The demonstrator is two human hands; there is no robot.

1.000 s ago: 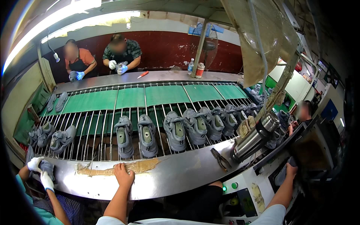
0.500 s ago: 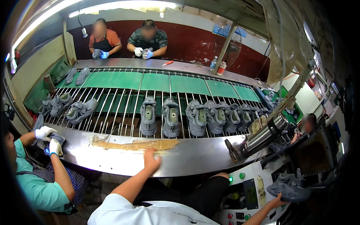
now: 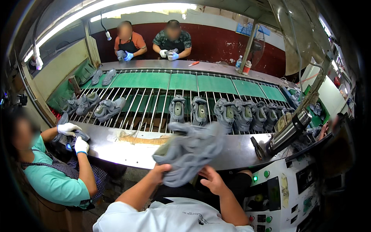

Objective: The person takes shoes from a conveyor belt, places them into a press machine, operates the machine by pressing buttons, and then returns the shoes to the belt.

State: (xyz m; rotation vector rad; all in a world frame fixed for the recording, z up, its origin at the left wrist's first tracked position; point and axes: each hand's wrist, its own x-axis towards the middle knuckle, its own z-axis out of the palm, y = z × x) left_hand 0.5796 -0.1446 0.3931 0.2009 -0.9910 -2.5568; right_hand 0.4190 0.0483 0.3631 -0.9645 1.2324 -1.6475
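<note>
A grey sneaker (image 3: 189, 152), smeared by motion, is tilted in the air in front of me over the metal ledge. My left hand (image 3: 159, 173) grips it at the lower left, thumb against its side; its other fingers are hidden. Close by the shoe's lower right side is my right hand (image 3: 213, 180), fingers apart; whether it touches the shoe I cannot tell. Beyond, a pair of grey sneakers (image 3: 199, 111) stands on the rods, with a row of similar sneakers (image 3: 242, 116) to their right.
Steel rods (image 3: 143, 112) and green sheets (image 3: 148, 81) form the rack behind the ledge (image 3: 112, 149). Pliers (image 3: 256, 148) and a steel flask (image 3: 288, 133) sit at right, above a control panel (image 3: 276, 193). A gloved co-worker (image 3: 58, 174) handles a shoe at left; two more work across.
The sneaker has come from the far right, where my right hand held it, to in front of me. My left hand now grips it; my right has opened. The view has shifted.
</note>
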